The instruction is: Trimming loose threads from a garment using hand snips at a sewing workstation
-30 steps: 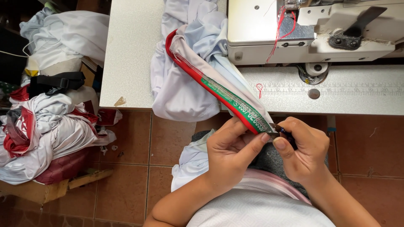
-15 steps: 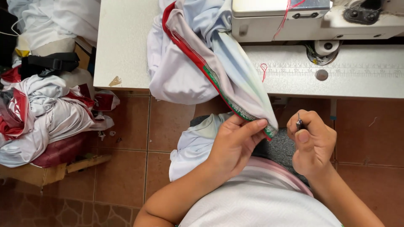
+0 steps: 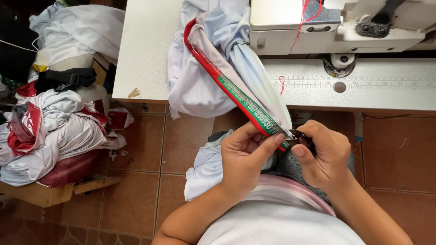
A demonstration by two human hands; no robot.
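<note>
L hand (image 3: 247,152) has its grip clamped on the lower end of a red-and-green trim band (image 3: 240,100), thumb and fingers pinching it just above the lap. R hand (image 3: 324,154) is closed round a small dark tool (image 3: 302,137), prob. a thread snipper, its tip touching the band's end right beside the L thumb; can't tell more of the tool, mostly hidden. The band is sewn along the edge of a pale blue-white garment (image 3: 204,77), which drapes from the worktop (image 3: 145,54) down to the lap, w/ the rest bunched beside the sewing machine (image 3: 327,20). Progress, as a judgement: band looks already stitched on along the visible length, so sewing on this edge seems done and the trimming at the end is in hand; garment not yet set aside. Pile of similar red/white garments (image 3: 54,131) sits on the floor at left, well apart. Red thread (image 3: 303,18) hangs off the machine.
</note>
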